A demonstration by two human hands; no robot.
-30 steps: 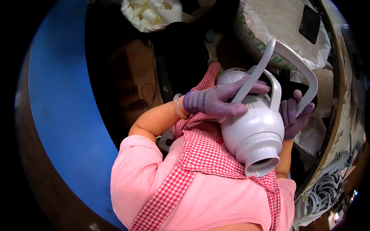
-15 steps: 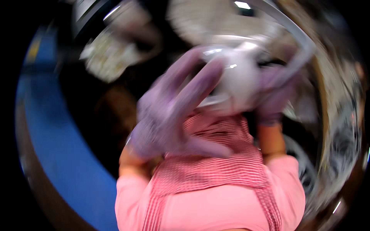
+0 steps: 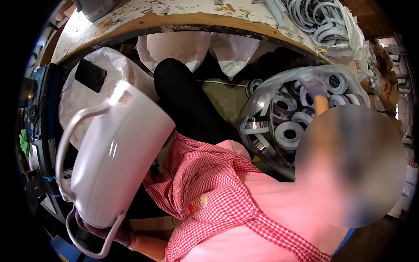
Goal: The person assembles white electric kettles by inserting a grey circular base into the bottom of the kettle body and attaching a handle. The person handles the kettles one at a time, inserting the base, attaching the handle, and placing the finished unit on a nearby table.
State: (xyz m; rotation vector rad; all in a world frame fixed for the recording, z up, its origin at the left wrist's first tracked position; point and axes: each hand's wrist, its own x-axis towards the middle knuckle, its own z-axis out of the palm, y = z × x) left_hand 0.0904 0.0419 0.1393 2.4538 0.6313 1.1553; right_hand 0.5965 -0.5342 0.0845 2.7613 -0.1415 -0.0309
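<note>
Gripping a jug [image 3: 120, 161] left of the clear bag [image 3: 279, 78] with left hand [image 3: 99, 232], touching rings [image 3: 297, 142] inside with right hand [image 3: 315, 86], not clearly showing any grasp.

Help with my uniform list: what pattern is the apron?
Apron: red and white gingham, clearest in the head view.

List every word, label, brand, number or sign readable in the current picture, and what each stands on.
No text can be read.
White sheets at the right edge: any print is too small to read.
White handled vessel over the left hand: no lettering can be made out.
Dark phone: no text shows.
</note>
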